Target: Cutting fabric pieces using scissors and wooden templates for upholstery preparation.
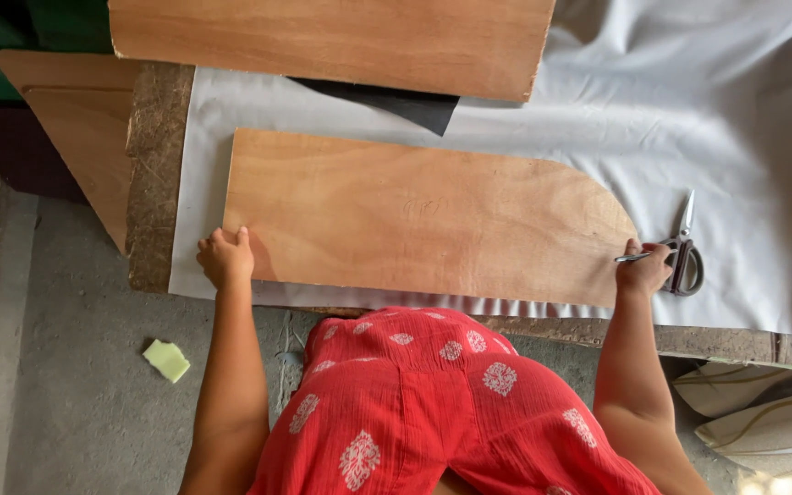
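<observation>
The left hand (225, 258), at centre left of the frame, has its fingers curled and pressed on the lower left corner of the plywood panel (423, 215). It closes around nothing; judging by the pose, it pins the panel so that it does not slide on the cloth. The right hand (643, 268), at centre right, has its fingers pinched around a thin pen-like marker (632, 258) whose tip lies against the panel's rounded right end, as though following its outline. Just beside that hand, to the right, a pair of scissors (685, 249) lies closed on the cloth, within easy reach but apart from the fingers.

The panel lies flat in the middle of the frame on a sheet of white fabric (744, 119), which spreads to the upper right and hangs a little over the near edge of the rough workbench (153, 174); the panel seems to serve as a template on it.

Counted: three wooden pieces, namely the panel in hand, a second board (332, 41) across the top of the frame, and a third (80, 137) at upper left beyond the bench. One pair of scissors, one marker, one dark scrap (410, 105) under the upper board, and one pale green scrap (167, 359) on the concrete floor at lower left.
</observation>
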